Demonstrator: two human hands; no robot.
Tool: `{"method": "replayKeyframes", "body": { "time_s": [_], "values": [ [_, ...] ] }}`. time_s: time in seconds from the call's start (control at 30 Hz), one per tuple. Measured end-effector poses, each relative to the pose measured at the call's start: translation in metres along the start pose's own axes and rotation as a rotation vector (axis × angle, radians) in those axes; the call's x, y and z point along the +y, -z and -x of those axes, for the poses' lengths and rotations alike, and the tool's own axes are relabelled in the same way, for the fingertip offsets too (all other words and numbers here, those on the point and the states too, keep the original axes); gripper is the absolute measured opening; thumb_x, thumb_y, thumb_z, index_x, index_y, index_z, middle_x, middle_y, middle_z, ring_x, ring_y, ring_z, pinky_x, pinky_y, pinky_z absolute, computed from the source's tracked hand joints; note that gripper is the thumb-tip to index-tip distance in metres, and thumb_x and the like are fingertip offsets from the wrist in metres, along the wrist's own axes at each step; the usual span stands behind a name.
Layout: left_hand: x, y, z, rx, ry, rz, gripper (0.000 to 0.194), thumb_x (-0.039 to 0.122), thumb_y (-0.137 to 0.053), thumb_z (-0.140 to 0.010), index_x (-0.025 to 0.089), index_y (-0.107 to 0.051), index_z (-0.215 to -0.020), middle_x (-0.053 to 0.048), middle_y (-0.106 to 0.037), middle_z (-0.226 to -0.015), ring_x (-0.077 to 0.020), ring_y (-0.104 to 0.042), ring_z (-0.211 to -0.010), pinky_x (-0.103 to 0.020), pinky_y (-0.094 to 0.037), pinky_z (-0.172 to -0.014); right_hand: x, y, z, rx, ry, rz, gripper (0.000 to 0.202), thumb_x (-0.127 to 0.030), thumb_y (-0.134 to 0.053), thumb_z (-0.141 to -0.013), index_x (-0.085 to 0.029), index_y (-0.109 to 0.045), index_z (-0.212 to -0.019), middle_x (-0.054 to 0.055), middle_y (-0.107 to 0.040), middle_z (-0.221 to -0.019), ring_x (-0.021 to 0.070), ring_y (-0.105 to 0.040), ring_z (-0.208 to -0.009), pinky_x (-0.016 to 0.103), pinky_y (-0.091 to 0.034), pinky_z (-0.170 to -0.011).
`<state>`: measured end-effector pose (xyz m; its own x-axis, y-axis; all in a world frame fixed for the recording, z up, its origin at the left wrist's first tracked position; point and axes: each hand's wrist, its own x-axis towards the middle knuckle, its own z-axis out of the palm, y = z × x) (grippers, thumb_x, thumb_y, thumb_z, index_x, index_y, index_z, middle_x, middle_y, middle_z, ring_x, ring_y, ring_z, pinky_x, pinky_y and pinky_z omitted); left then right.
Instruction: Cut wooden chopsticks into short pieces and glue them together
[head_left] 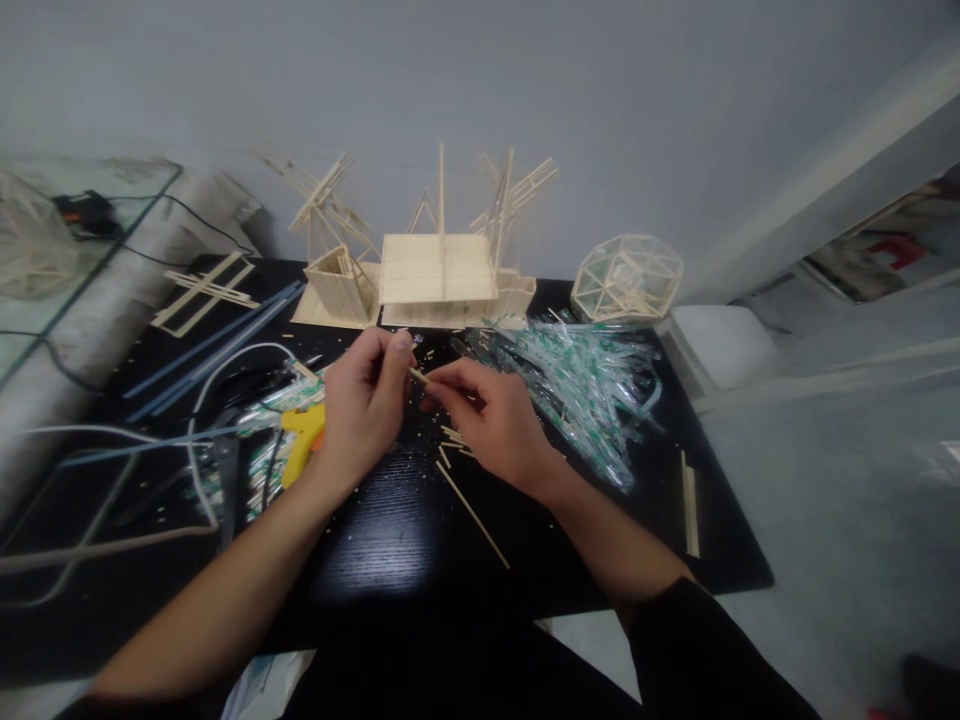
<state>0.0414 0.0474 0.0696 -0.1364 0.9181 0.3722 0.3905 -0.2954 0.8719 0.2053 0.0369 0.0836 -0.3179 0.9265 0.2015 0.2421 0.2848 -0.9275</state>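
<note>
Between my two hands, above the black table, is a thin wooden stick (418, 376). My left hand (369, 392) pinches one end between thumb and fingers. The fingertips of my right hand (491, 415) close on its other end. Below my right hand lie several short stick pieces (454, 442), and a longer wooden stick (474, 515) slants toward the table's front. A yellow glue gun (301, 440) rests just left of my left wrist, partly hidden by it. Behind my hands stands a wooden stick model (427, 268) with a flat panel and crossed-stick frames.
Clear plastic wrappers (577, 385) are heaped on the right. A faceted stick frame (628, 280) stands at the back right, a stick bundle (689, 505) near the right edge. Crossed sticks (206, 293), blue strips (217, 350) and a white cable (191, 420) occupy the left of the table (375, 560).
</note>
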Motion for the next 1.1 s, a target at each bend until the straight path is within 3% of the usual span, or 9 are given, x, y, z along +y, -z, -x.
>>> {"method": "replayKeyframes", "body": {
  "time_s": [0.27,0.4,0.63,0.83,1.1],
  "values": [
    [0.005,0.008,-0.008,-0.01,-0.016,0.101,0.042,0.043,-0.053,-0.102,0.023,-0.054,-0.066,0.004,-0.052,-0.055,-0.0101,-0.047,-0.048,-0.029,-0.039,-0.051,-0.005,0.01,-0.004,-0.043,-0.163,-0.315,0.018,-0.035,-0.064,-0.096,-0.017,-0.069,-0.096,0.001,-0.073,-0.08,0.0056,-0.046,-0.049,0.022,-0.039,-0.047],
    [0.004,0.005,-0.003,-0.079,-0.016,0.129,0.027,0.043,-0.065,-0.095,0.021,-0.063,-0.079,0.004,-0.059,-0.061,-0.0091,-0.051,-0.052,-0.025,-0.04,-0.052,-0.004,0.011,-0.005,-0.069,-0.175,-0.417,0.02,-0.035,-0.065,-0.096,-0.016,-0.069,-0.094,0.001,-0.071,-0.077,0.0042,-0.044,-0.046,0.02,-0.034,-0.042],
    [0.004,0.005,0.0,-0.143,-0.045,0.096,0.02,0.036,-0.064,-0.096,0.019,-0.068,-0.085,0.002,-0.068,-0.071,-0.0097,-0.057,-0.06,-0.024,-0.046,-0.06,-0.001,0.016,-0.007,-0.077,-0.13,-0.367,0.02,-0.036,-0.064,-0.096,-0.016,-0.068,-0.092,0.0,-0.07,-0.076,0.0038,-0.046,-0.047,0.018,-0.035,-0.042],
    [0.007,0.007,-0.002,-0.207,-0.029,0.163,0.025,0.037,-0.059,-0.099,0.018,-0.066,-0.084,0.001,-0.066,-0.071,-0.0109,-0.058,-0.063,-0.026,-0.047,-0.063,-0.007,0.021,-0.008,-0.103,-0.152,-0.344,0.016,-0.028,-0.062,-0.098,-0.016,-0.068,-0.089,-0.001,-0.068,-0.074,0.0035,-0.047,-0.048,0.018,-0.034,-0.042],
    [0.008,0.007,-0.003,-0.234,-0.038,0.142,0.028,0.038,-0.055,-0.101,0.019,-0.064,-0.082,0.001,-0.064,-0.07,-0.0114,-0.058,-0.063,-0.026,-0.046,-0.064,-0.005,0.022,-0.008,-0.151,-0.186,-0.357,0.018,-0.029,-0.06,-0.099,-0.015,-0.068,-0.092,0.0,-0.069,-0.076,0.0036,-0.048,-0.048,0.018,-0.034,-0.042]
  ]
}}
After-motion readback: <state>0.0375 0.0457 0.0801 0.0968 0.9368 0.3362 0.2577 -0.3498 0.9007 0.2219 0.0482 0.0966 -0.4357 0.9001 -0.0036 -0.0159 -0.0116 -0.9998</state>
